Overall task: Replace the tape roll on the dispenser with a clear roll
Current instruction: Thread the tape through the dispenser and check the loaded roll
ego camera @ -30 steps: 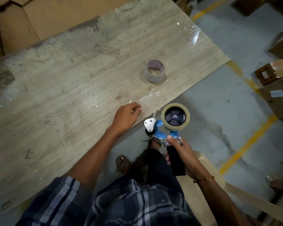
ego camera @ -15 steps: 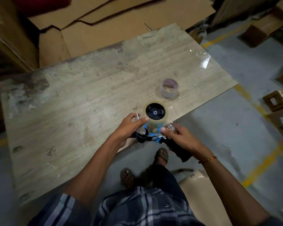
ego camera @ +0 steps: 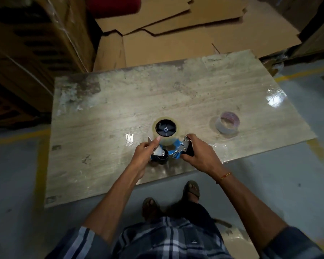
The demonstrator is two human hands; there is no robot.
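Observation:
A blue tape dispenser (ego camera: 173, 153) lies on its side on the worn wooden board (ego camera: 105, 116), near the front edge. A pale clear tape roll (ego camera: 166, 140) sits on its black hub (ego camera: 166, 128). My left hand (ego camera: 145, 155) grips the dispenser's front end by the black roller and metal flap, thumb against the roll. My right hand (ego camera: 200, 156) grips the black handle beside the metal bracket. Another tape roll (ego camera: 227, 124), nearly spent with a purplish core, stands on the board to the right, apart from both hands.
Flattened cardboard sheets (ego camera: 176, 36) lie beyond the board, stacked cartons (ego camera: 36, 43) rise at the left. A patch of shiny clear film (ego camera: 275, 97) sticks to the board's right corner. Grey floor with yellow lines surrounds the board; my sandalled feet (ego camera: 191, 189) stand below its front edge.
The dispenser came from beside the board's edge onto the board. My left hand left the board and took hold of the dispenser's front end. The view shifted, showing more of the board.

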